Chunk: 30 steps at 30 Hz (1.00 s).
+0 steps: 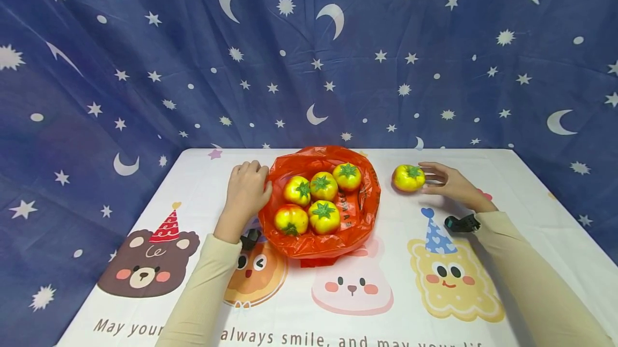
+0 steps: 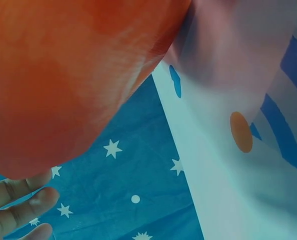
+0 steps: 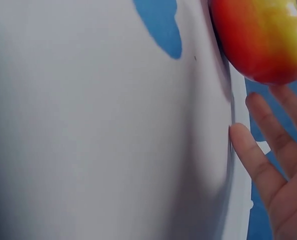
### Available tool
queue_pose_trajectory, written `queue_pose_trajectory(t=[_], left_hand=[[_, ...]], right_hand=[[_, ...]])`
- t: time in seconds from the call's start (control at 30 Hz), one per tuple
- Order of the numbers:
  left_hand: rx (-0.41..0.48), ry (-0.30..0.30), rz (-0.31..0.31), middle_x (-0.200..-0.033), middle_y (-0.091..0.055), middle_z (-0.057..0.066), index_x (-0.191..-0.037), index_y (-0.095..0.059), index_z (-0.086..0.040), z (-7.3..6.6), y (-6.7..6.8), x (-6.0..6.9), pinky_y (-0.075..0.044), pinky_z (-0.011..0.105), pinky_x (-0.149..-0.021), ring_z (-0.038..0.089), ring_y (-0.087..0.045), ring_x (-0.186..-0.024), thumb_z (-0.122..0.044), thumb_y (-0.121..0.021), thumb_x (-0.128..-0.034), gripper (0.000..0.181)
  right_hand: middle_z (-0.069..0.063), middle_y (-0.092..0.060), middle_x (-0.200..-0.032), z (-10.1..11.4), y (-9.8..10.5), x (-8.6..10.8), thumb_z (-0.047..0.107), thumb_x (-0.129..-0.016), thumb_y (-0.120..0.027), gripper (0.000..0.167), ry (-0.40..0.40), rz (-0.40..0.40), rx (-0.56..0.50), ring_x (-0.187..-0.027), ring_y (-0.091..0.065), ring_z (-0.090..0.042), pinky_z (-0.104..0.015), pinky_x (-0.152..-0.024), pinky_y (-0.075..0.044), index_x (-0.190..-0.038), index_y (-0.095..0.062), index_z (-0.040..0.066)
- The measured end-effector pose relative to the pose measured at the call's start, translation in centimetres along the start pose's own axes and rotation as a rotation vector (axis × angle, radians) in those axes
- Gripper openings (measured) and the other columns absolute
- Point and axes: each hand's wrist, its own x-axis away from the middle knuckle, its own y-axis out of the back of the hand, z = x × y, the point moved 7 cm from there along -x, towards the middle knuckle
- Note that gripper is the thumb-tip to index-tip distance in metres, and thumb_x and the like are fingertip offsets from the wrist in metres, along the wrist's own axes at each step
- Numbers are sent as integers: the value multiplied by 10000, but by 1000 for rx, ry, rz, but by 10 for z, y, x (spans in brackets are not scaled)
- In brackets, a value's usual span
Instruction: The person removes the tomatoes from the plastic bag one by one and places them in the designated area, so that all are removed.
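Flanking fruit [image 1: 404, 179], right grip [image 1: 453, 186] wide, gap before red bag rim [image 1: 370, 205]; left grip [image 1: 245, 191] unclear

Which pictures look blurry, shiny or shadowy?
Head view: mostly clear, with a shadow beside the right sleeve; left wrist view: the close-up bag looks blurry; right wrist view: white shine on the fruit, soft shadows on the tablecloth.

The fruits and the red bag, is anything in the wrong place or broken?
One fruit looks odd: it is outside, by the right hand, while five other fruits sit inside the red bag. Nothing looks spilled or broken.
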Motion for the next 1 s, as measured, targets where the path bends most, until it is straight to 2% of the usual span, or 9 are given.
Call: queue_pose_trajectory(t=[0.2, 0.43, 0.6, 0.67, 0.77, 0.83, 0.9, 1.0], left_hand=[[-1, -3, -9, -826, -600, 152, -862, -654, -9, 0, 0, 0, -465, 461, -814, 327, -567, -796, -154, -640, -804, 158], [-3, -7, -17, -819, -601, 152, -861, -655, -7, 0, 1, 0, -469, 463, -813, 327, -569, -788, -155, -647, -800, 161], [1, -11, -19, -815, -600, 153, -863, -656, -6, -1, 1, 0, -473, 465, -818, 325, -570, -785, -156, -650, -799, 163], [1, -12, -19, -815, -599, 152, -862, -655, -7, -1, 1, -1, -470, 464, -821, 324, -568, -785, -157, -650, -799, 163], [2, -10, -15, -813, -598, 151, -860, -654, -6, -1, 1, -1, -468, 466, -819, 323, -566, -782, -156, -649, -800, 161], [1, -7, -9, -812, -595, 150, -863, -654, -6, -1, 0, -1, -467, 464, -821, 320, -564, -783, -158, -647, -802, 164], [0, -5, -5, -810, -595, 150, -868, -657, -6, -1, 0, -1, -469, 463, -820, 319, -564, -780, -159, -648, -803, 167], [-1, -5, -4, -809, -593, 152, -876, -659, -3, -1, 2, 0, -471, 461, -819, 320, -564, -782, -158, -650, -803, 171]], right_hand=[[-227, -297, -1498, -3, 2, 1, 183, -837, -693, 776, -20, 20, -14, -1315, -379, -440, -513, -1006, -371, -1459, -256, 28], [-231, -306, -1491, 4, 11, 5, 111, -831, -689, 765, 12, 21, -45, -1317, -370, -438, -557, -1026, -350, -1456, -257, 21], [-221, -306, -1494, 12, 24, 10, 113, -829, -691, 763, 28, 20, -5, -1317, -371, -408, -566, -1029, -346, -1466, -272, 77], [-214, -323, -1489, 16, 29, 11, 122, -828, -695, 762, 36, 16, 19, -1312, -415, -328, -512, -1026, -385, -1467, -280, 97], [-195, -354, -1479, 21, 38, 12, 135, -820, -708, 766, 43, 6, 45, -1268, -479, -133, -327, -980, -469, -1463, -294, 108], [-177, -369, -1476, 25, 42, 12, 149, -815, -716, 768, 35, 1, 58, -1219, -483, -8, -197, -927, -477, -1459, -301, 112], [-162, -373, -1477, 30, 46, 12, 158, -810, -722, 771, 24, 0, 65, -1191, -471, 44, -122, -893, -459, -1456, -305, 114], [-154, -372, -1477, 38, 50, 11, 151, -809, -722, 766, 21, 6, 68, -1181, -469, 44, -100, -881, -449, -1454, -309, 123]])
